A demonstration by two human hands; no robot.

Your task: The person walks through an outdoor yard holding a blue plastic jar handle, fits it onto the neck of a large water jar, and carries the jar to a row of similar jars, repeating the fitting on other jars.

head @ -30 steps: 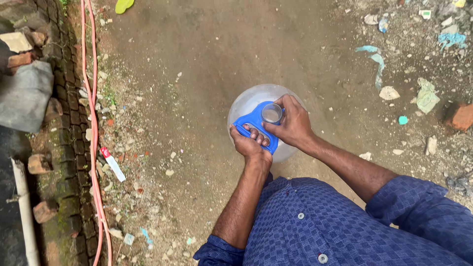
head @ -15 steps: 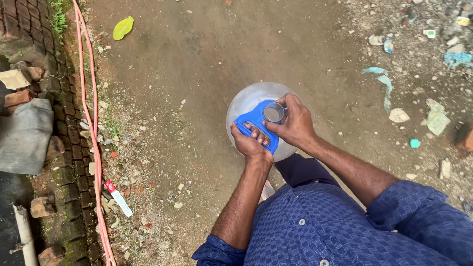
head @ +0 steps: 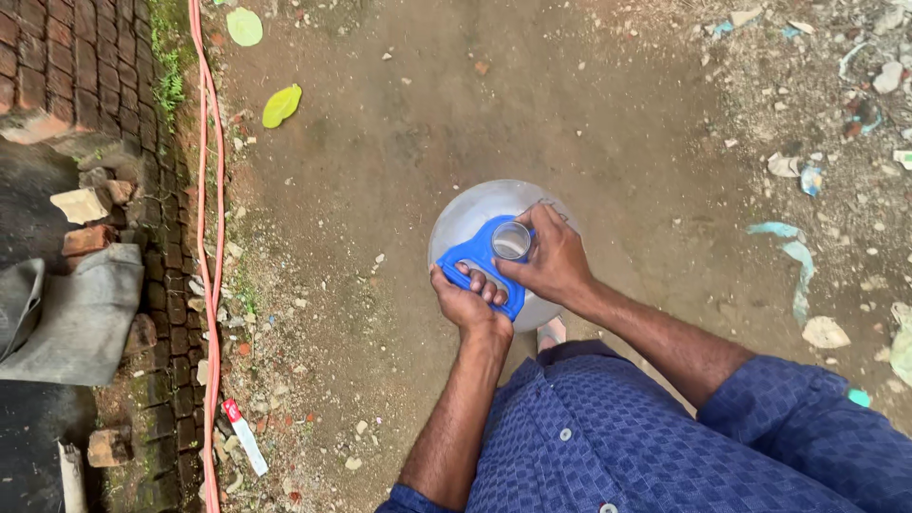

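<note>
I look straight down on a large clear water jug (head: 470, 209) with a blue handle piece (head: 473, 255) around its open neck (head: 511, 240). My left hand (head: 467, 299) grips the blue handle, fingers through its slot. My right hand (head: 549, 258) rests on the jug's shoulder beside the neck, fingers curled against the rim. The jug hangs or stands just in front of my blue checked shirt (head: 608, 437), above bare dirt ground.
An orange hose (head: 205, 237) runs along a brick edging (head: 161, 237) on the left. A grey cloth (head: 76, 313) lies beyond the bricks. Yellow-green leaves (head: 281, 104) lie near the top. Scattered litter and stones (head: 817, 190) cover the right side.
The view has shifted so the ground and hose slid down and right in the frame. Both hands keep the same hold on the jug.
</note>
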